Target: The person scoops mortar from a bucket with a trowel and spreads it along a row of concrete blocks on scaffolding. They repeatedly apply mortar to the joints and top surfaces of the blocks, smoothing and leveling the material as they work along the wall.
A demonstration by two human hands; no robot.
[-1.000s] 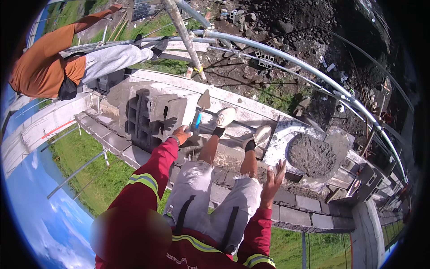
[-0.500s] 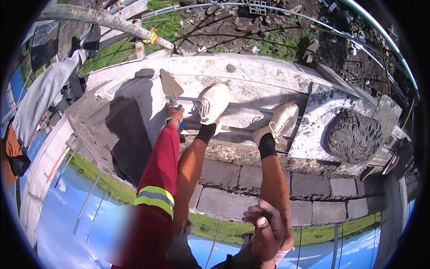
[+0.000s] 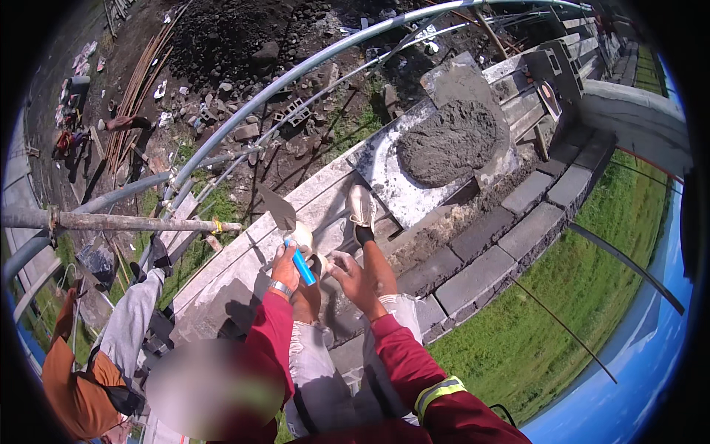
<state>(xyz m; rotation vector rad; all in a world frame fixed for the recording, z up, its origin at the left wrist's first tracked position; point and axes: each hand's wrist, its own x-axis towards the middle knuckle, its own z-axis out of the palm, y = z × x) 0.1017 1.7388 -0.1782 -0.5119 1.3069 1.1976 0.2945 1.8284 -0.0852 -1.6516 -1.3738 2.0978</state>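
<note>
My left hand is closed round the blue handle of a trowel. The trowel's pointed grey blade sticks out beyond my fingers, over the pale planks. Just right of the handle is my right hand, its fingers loosely bent and apart, with nothing visible in them. A wet heap of grey mortar lies on a whitish board ahead and to the right. My pale shoes stand on the planks near the board; the left one is partly hidden behind my left hand.
A course of grey blocks curves along the right side, with grass below it. Scaffold pipes cross ahead and left. Another person in grey trousers is at the left. Rubble and loose blocks lie on the ground beyond.
The view has turned to the right, toward the mortar and block wall. My left hand has drawn the trowel closer, and my right hand has come forward beside its handle.
</note>
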